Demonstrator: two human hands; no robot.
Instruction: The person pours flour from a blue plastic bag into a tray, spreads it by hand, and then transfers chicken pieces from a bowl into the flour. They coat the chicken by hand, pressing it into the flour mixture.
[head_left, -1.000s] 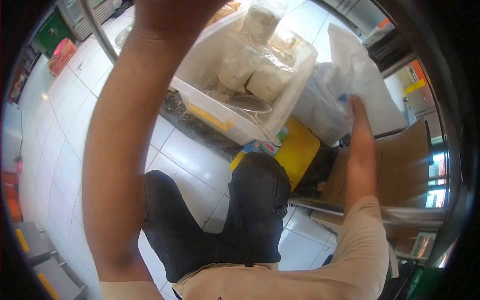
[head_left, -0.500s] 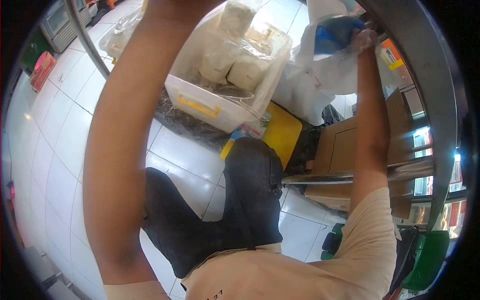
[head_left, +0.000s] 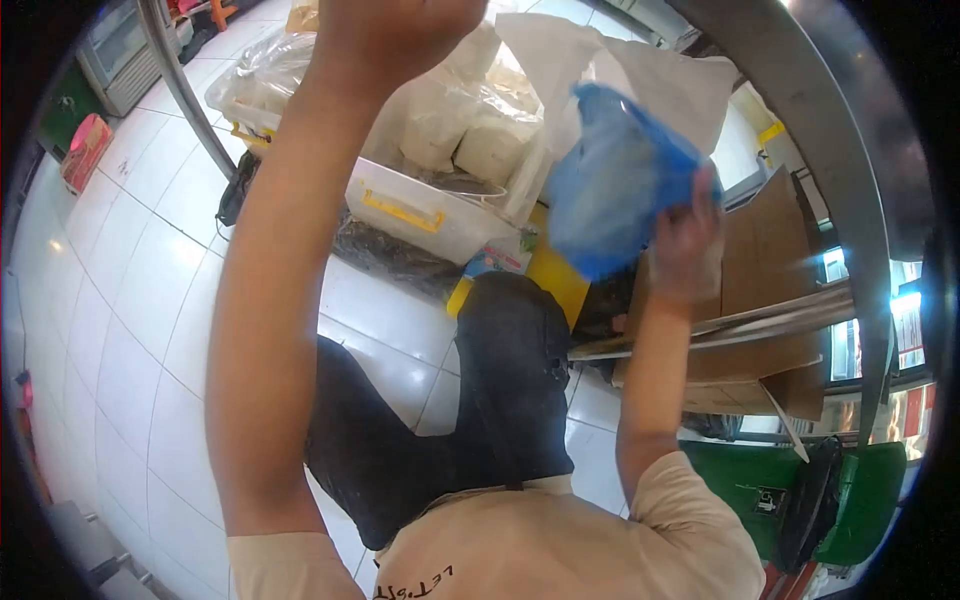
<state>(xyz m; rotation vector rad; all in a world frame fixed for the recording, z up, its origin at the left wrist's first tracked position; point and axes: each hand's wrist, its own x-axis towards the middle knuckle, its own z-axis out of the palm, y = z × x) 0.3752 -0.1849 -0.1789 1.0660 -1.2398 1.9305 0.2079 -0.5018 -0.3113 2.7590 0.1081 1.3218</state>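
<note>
My right hand [head_left: 688, 235], slightly blurred, is closed on the edge of a blue plastic bag [head_left: 610, 190] with something pale inside. Behind the blue bag spreads a large white sack [head_left: 640, 60]. My left hand [head_left: 405, 35] is raised at the top edge of the view, its fingers mostly cut off, so its grip cannot be made out. Below and beside it stands a white plastic bin [head_left: 395, 235] with a yellow handle, containing several pale blocks in clear plastic bags [head_left: 490, 150].
A metal frame bar [head_left: 840, 130] curves along the right. Under it stand a cardboard box [head_left: 760, 260] and a green stool [head_left: 730, 480]. A yellow object [head_left: 560, 270] lies beside my knee. At left are a metal post [head_left: 170, 75] and a red box [head_left: 88, 160] on white tiles.
My right hand has come down and toward me, lifting the blue bag out of the white sack's opening. The head view has shifted slightly, and my left arm appears further right.
</note>
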